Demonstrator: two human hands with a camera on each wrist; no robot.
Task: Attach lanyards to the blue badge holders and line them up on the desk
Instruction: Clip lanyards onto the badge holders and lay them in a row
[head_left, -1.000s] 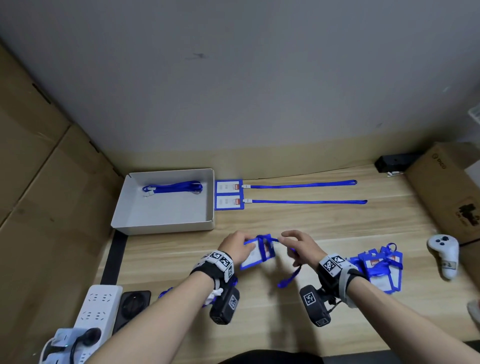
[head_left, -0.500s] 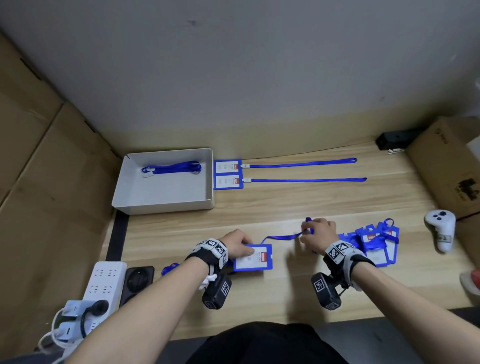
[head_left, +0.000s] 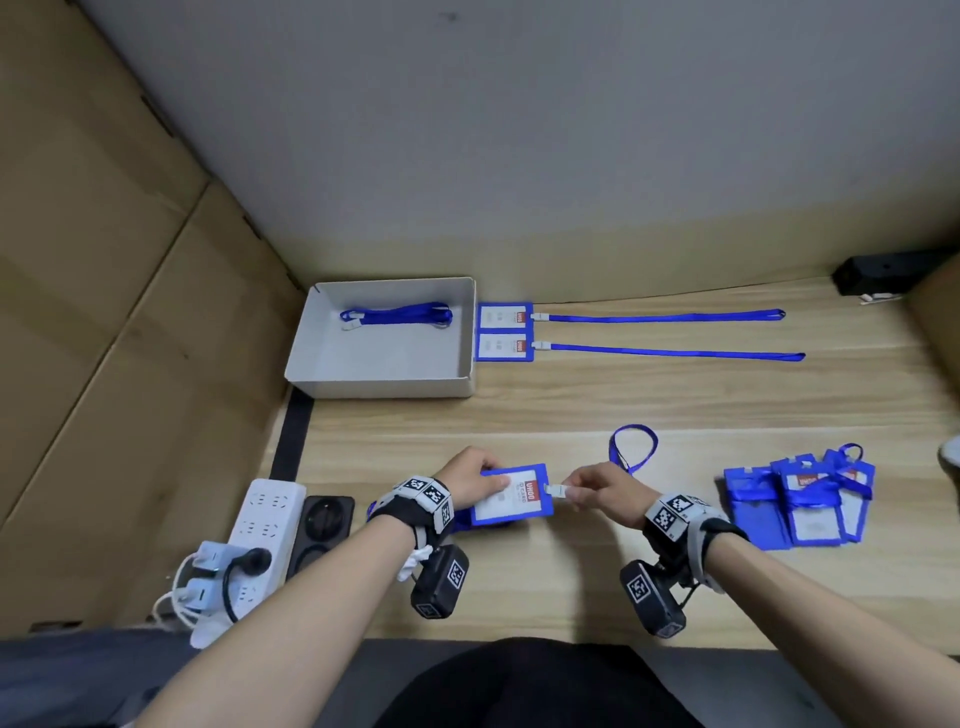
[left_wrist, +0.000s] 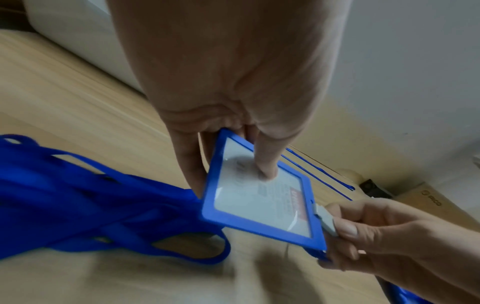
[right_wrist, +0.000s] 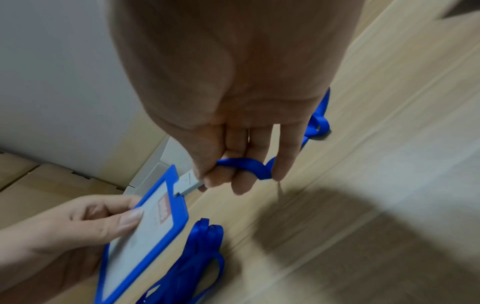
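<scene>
A blue badge holder (head_left: 514, 493) (left_wrist: 262, 201) (right_wrist: 145, 224) sits near the desk's front edge. My left hand (head_left: 475, 480) (left_wrist: 228, 160) grips its left end, thumb on the clear face. My right hand (head_left: 592, 491) (right_wrist: 233, 174) pinches the white clip (head_left: 556, 489) (left_wrist: 327, 223) (right_wrist: 188, 183) at the holder's right edge. The blue lanyard (head_left: 631, 447) (right_wrist: 315, 121) loops behind my right hand. Two finished badges (head_left: 505, 332) with straight lanyards (head_left: 670, 335) lie in a row at the back.
A white open box (head_left: 311, 358) at back left holds a folded lanyard (head_left: 397, 314). A pile of badge holders (head_left: 800, 501) lies at right, loose lanyards (left_wrist: 91, 205) under my left wrist. A power strip (head_left: 260, 525) hangs off the left edge. Cardboard boxes flank the desk.
The badge holder came down from mid-air to the desk front. My right hand slid back along the lanyard to the clip at the holder's edge.
</scene>
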